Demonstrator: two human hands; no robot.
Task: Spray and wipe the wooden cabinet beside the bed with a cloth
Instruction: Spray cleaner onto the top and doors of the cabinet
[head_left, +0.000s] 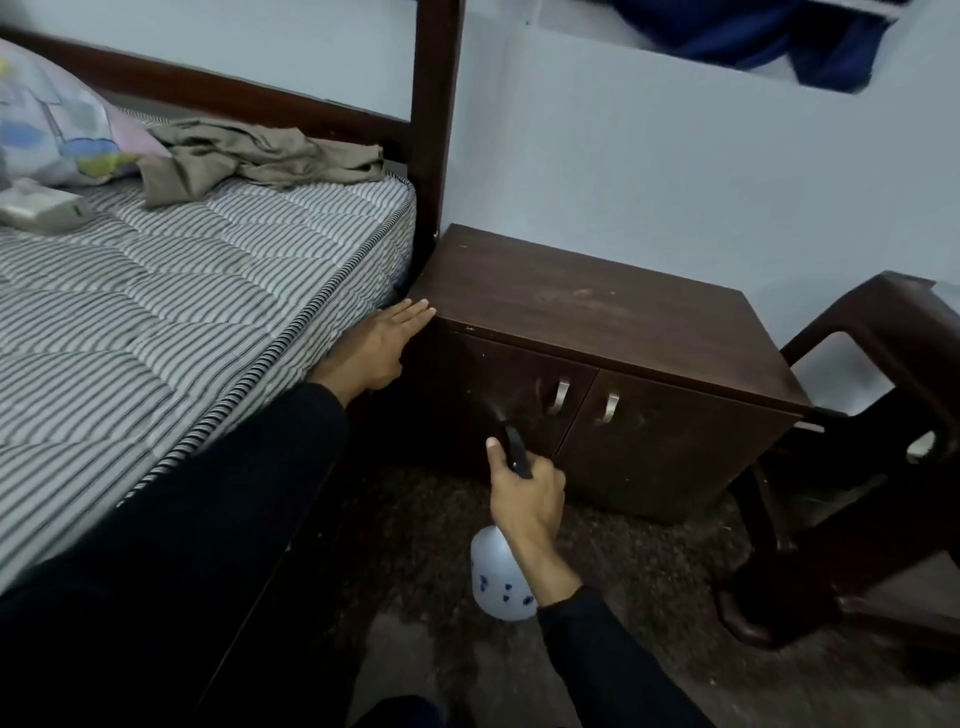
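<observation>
A low dark wooden cabinet (597, 306) with two doors and metal handles stands against the wall, right beside the bed. My right hand (524, 496) grips the black head of a white spray bottle (496, 579) with blue dots, its nozzle aimed at the left door from close range; a faint mist shows at the nozzle. With straight fingers, my left hand (379, 345) rests against the cabinet's top left front corner, between the cabinet and the mattress. A crumpled beige cloth (260, 156) lies on the bed near the headboard.
A bed with a striped mattress (182, 291) fills the left; a patterned pillow (52, 124) and a grey remote (41, 208) lie on it. A dark bedpost (434, 114) rises beside the cabinet. A dark plastic chair (857, 441) stands on the right. The floor is dark carpet.
</observation>
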